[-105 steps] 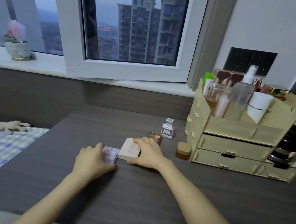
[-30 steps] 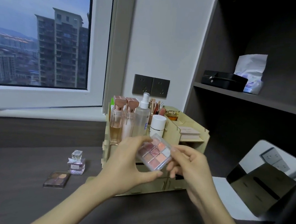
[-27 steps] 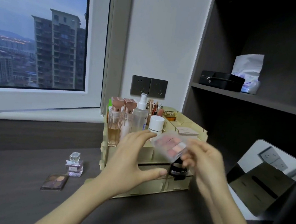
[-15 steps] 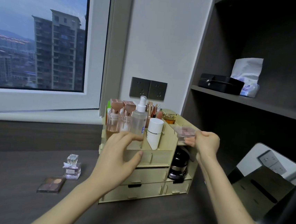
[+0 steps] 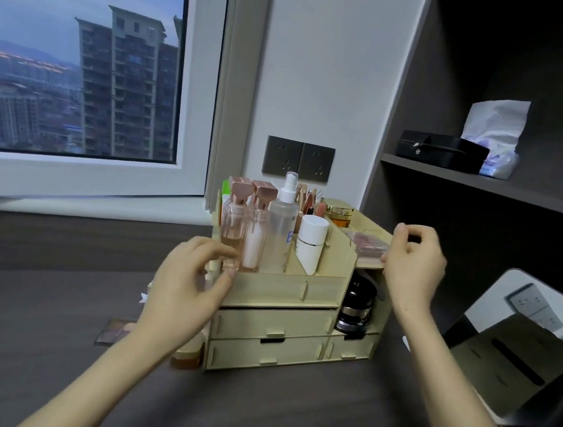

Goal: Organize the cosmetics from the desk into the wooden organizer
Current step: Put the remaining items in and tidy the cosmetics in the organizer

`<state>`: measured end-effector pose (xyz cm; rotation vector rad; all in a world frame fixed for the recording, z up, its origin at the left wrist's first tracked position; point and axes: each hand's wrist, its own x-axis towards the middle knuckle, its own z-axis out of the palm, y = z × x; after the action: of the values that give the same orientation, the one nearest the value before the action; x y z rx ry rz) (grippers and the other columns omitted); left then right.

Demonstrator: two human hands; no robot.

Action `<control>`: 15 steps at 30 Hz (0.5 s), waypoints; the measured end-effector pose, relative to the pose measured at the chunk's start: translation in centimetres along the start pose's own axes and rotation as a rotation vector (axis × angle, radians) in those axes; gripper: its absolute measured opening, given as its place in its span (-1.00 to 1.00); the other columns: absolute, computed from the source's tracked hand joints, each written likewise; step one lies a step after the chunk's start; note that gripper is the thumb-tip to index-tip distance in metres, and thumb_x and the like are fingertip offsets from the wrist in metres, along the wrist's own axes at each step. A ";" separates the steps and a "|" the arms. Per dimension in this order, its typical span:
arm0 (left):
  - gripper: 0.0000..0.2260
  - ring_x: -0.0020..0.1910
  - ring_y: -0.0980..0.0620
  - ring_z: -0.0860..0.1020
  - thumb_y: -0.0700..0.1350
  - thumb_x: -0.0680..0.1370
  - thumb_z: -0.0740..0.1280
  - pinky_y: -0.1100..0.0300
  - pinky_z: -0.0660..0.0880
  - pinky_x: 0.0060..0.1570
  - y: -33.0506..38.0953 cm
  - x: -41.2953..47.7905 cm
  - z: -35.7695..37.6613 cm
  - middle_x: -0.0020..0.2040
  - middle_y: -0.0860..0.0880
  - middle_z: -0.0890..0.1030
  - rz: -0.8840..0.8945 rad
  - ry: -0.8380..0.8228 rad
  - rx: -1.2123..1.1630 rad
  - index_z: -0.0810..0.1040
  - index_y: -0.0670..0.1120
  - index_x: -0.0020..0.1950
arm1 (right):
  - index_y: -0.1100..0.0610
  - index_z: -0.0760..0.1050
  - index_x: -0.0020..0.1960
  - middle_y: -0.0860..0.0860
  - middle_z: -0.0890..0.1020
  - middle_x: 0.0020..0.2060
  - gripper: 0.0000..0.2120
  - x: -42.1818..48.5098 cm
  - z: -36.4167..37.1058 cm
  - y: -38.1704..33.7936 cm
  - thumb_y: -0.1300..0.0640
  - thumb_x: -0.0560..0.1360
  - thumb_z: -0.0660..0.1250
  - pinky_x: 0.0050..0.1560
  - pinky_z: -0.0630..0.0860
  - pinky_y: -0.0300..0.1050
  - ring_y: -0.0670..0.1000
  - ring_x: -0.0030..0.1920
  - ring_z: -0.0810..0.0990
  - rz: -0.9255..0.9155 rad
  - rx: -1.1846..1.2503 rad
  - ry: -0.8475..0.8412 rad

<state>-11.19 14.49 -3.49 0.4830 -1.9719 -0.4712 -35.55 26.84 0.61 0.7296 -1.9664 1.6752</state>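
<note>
The wooden organizer (image 5: 279, 290) stands on the dark desk (image 5: 288, 413) with three drawers and an upper tray of bottles. A pink eyeshadow palette (image 5: 368, 244) lies flat on its top right shelf. My right hand (image 5: 413, 260) hovers just right of that shelf, fingers loosely curled, thumb close to the palette's edge, holding nothing. My left hand (image 5: 190, 290) floats in front of the organizer's left end, fingers relaxed and empty. A brown palette (image 5: 112, 333) lies on the desk to the left, partly hidden by that hand. A small amber jar (image 5: 187, 357) sits by the organizer's left foot.
A clear spray bottle (image 5: 282, 227), a white bottle (image 5: 310, 243) and two pink bottles (image 5: 244, 230) fill the tray. A black jar (image 5: 356, 310) sits in the side bay. A mirror (image 5: 518, 346) leans at the right. The shelf above holds a black box (image 5: 440, 154) and a tissue pack (image 5: 493, 137).
The pink palette went from both hands to my right hand, then onto the organizer's top right shelf. My right hand has let go of it. My left hand dropped away, empty.
</note>
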 end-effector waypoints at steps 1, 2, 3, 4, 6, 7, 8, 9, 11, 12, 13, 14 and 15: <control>-0.77 -0.06 0.24 0.49 0.08 0.39 0.20 0.49 0.36 -0.12 -0.4 -0.3 -0.8 -0.09 0.23 0.55 -0.022 0.015 0.004 0.57 0.06 -0.07 | 0.14 0.47 0.03 0.09 0.64 -0.28 -0.82 -1.4 -0.2 -1.3 0.06 0.58 0.19 -0.34 0.44 -0.27 0.01 -0.28 0.62 -0.075 0.041 -0.012; -0.80 -0.05 0.24 0.50 0.06 0.40 0.21 0.51 0.36 -0.13 -1.0 -0.6 -1.6 -0.10 0.22 0.55 -0.050 0.033 0.004 0.57 0.07 -0.09 | 0.15 0.49 0.00 0.07 0.63 -0.33 -0.84 -2.9 -0.2 -2.7 0.08 0.58 0.19 -0.35 0.44 -0.29 -0.03 -0.31 0.60 -0.124 0.094 -0.055; -0.85 -0.04 0.27 0.50 0.02 0.40 0.24 0.54 0.35 -0.15 -1.6 -1.0 -2.3 -0.10 0.20 0.56 -0.085 0.059 0.004 0.57 0.06 -0.10 | 0.16 0.50 -0.05 0.05 0.60 -0.39 -0.85 -4.6 0.0 -3.9 0.12 0.58 0.20 -0.36 0.42 -0.30 -0.07 -0.36 0.57 -0.149 0.151 -0.130; -0.90 -0.06 0.31 0.50 -0.06 0.42 0.29 0.56 0.35 -0.16 -2.5 -1.4 -3.1 -0.11 0.18 0.57 -0.126 0.090 0.010 0.57 0.04 -0.12 | 0.17 0.51 -0.11 0.03 0.57 -0.45 -0.85 -6.5 0.4 -5.1 0.15 0.57 0.21 -0.37 0.39 -0.31 -0.10 -0.42 0.53 -0.153 0.208 -0.235; -0.88 -0.14 0.33 0.51 -0.23 0.44 0.34 0.52 0.37 -0.20 -4.3 -2.2 -4.5 -0.15 0.13 0.58 -0.233 0.153 0.065 0.59 -0.02 -0.13 | 0.10 0.52 -0.20 -0.03 0.51 -0.53 -0.83 -10.2 2.0 -6.5 0.19 0.55 0.24 -0.41 0.38 -0.27 -0.13 -0.51 0.46 -0.133 0.285 -0.503; -0.85 -0.16 0.27 0.53 -0.29 0.43 0.33 0.46 0.38 -0.22 -5.3 -2.7 -5.2 -0.16 0.09 0.59 -0.300 0.168 0.106 0.60 -0.05 -0.13 | 0.04 0.51 -0.23 -0.05 0.51 -0.54 -0.81 -12.0 3.0 -6.8 0.18 0.55 0.25 -0.41 0.42 -0.21 -0.14 -0.53 0.46 -0.118 0.281 -0.632; -0.82 -0.15 0.18 0.54 -0.33 0.42 0.32 0.35 0.39 -0.20 -6.3 -3.2 -5.8 -0.14 0.02 0.60 -0.371 0.171 0.148 0.60 -0.08 -0.12 | 0.00 0.50 -0.25 -0.05 0.52 -0.53 -0.79 -13.6 4.3 -7.0 0.16 0.54 0.26 -0.38 0.48 -0.13 -0.14 -0.53 0.47 -0.113 0.246 -0.747; -0.80 -0.12 0.04 0.55 -0.35 0.41 0.30 0.25 0.39 -0.16 -7.4 -3.7 -6.4 -0.10 -0.04 0.61 -0.444 0.157 0.194 0.61 -0.10 -0.09 | 0.01 0.52 -0.25 -0.05 0.54 -0.50 -0.80 -15.2 5.6 -7.0 0.15 0.54 0.25 -0.31 0.54 -0.06 -0.12 -0.49 0.51 -0.125 0.191 -0.843; -0.76 -0.09 -0.03 0.52 -0.35 0.41 0.28 0.20 0.36 -0.08 -9.5 -4.7 -7.3 0.00 -0.10 0.62 -0.580 0.079 0.276 0.61 -0.12 -0.02 | 0.11 0.57 -0.17 -0.02 0.57 -0.41 -0.83 -17.8 8.2 -6.8 0.16 0.53 0.24 -0.18 0.57 0.06 0.05 -0.35 0.58 -0.165 0.093 -0.968; -0.75 -0.07 -0.03 0.52 -0.33 0.41 0.28 0.20 0.38 -0.06 -10.6 -5.2 -7.5 0.04 -0.11 0.62 -0.634 0.023 0.303 0.61 -0.13 0.03 | 0.16 0.59 -0.11 0.01 0.59 -0.34 -0.83 -18.9 9.5 -6.7 0.17 0.53 0.23 -0.12 0.57 0.06 0.11 -0.26 0.60 -0.187 0.049 -1.009; -0.74 -0.04 -0.04 0.53 -0.31 0.42 0.29 0.19 0.40 -0.02 -11.5 -5.6 -7.7 0.09 -0.12 0.61 -0.673 -0.041 0.320 0.60 -0.13 0.07 | 0.16 0.59 -0.05 0.04 0.62 -0.26 -0.83 -19.9 10.7 -6.7 0.17 0.53 0.23 -0.06 0.55 0.02 0.14 -0.15 0.62 -0.217 0.002 -1.033; -0.72 0.01 -0.06 0.55 -0.28 0.43 0.32 0.17 0.42 0.02 -12.2 -6.0 -7.6 0.13 -0.12 0.61 -0.698 -0.109 0.329 0.58 -0.12 0.12 | 0.15 0.59 -0.01 0.07 0.65 -0.14 -0.82 -20.9 11.8 -6.6 0.16 0.53 0.22 0.00 0.53 -0.02 0.15 -0.05 0.61 -0.259 -0.052 -1.044; -0.69 0.09 -0.07 0.55 -0.24 0.43 0.34 0.17 0.43 0.07 -12.9 -6.2 -7.5 0.18 -0.12 0.60 -0.711 -0.178 0.335 0.56 -0.12 0.18 | 0.14 0.57 0.03 0.09 0.64 -0.04 -0.81 -21.6 12.9 -6.7 0.16 0.54 0.21 0.04 0.49 -0.03 0.15 0.04 0.58 -0.306 -0.113 -1.050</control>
<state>-0.23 6.02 -11.73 1.4165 -2.0183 -0.6342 -14.83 15.55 -10.40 2.0280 -2.3386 1.0294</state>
